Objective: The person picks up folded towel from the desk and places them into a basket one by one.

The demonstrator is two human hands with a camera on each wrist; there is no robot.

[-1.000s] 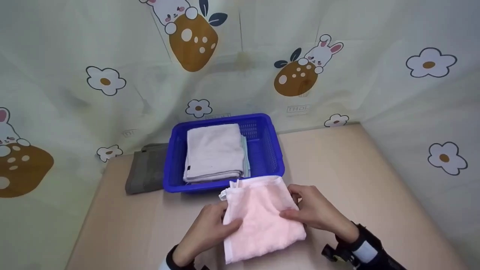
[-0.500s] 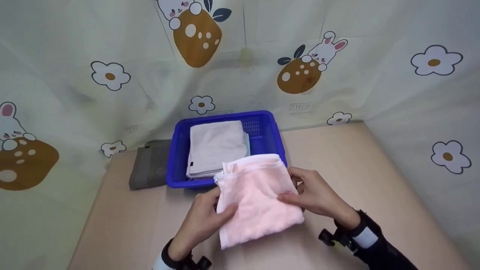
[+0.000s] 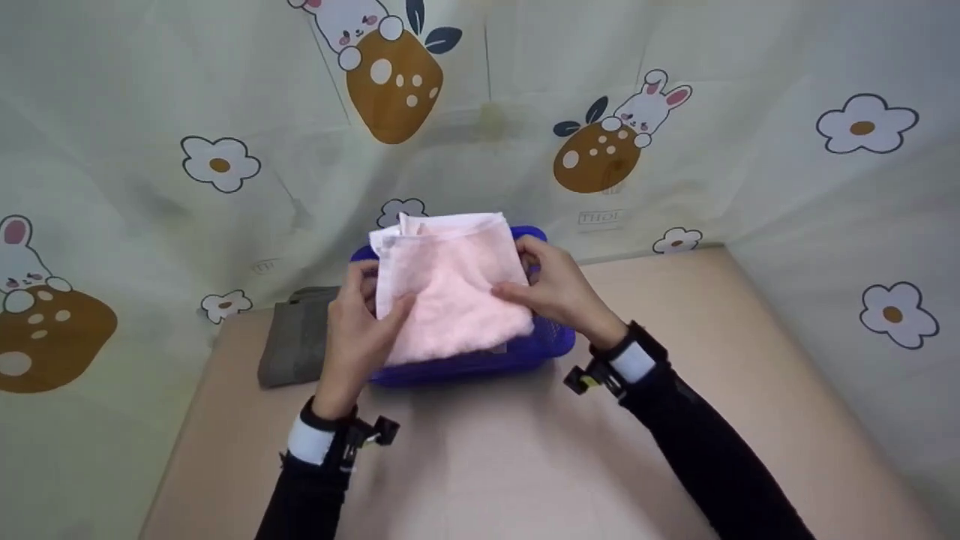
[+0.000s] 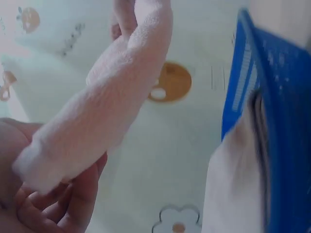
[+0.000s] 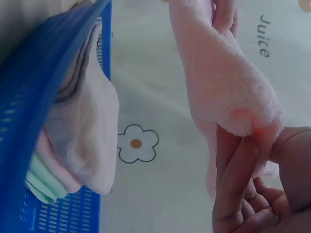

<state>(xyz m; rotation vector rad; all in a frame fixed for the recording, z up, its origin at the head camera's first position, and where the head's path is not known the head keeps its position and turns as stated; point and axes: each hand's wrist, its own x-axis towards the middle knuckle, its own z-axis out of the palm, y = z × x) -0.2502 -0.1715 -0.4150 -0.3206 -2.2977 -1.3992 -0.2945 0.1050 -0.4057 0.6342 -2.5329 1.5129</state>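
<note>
A folded pink towel with white edging is held up over the blue plastic basket, hiding most of it in the head view. My left hand grips the towel's left side, thumb on the front and fingers behind. On the opposite side my right hand pinches it the same way. Both wrist views show the pink towel clear above the basket. Inside the basket, the right wrist view shows a folded whitish towel on top, with pink and mint green cloth beneath.
A folded grey towel lies on the beige table against the basket's left side. Behind the table hangs a pale curtain printed with rabbits and flowers, which also runs along both sides.
Both hands have carried the pink towel forward and a little left, from in front of the basket to over it. The grey towel and the basket stay in place.
</note>
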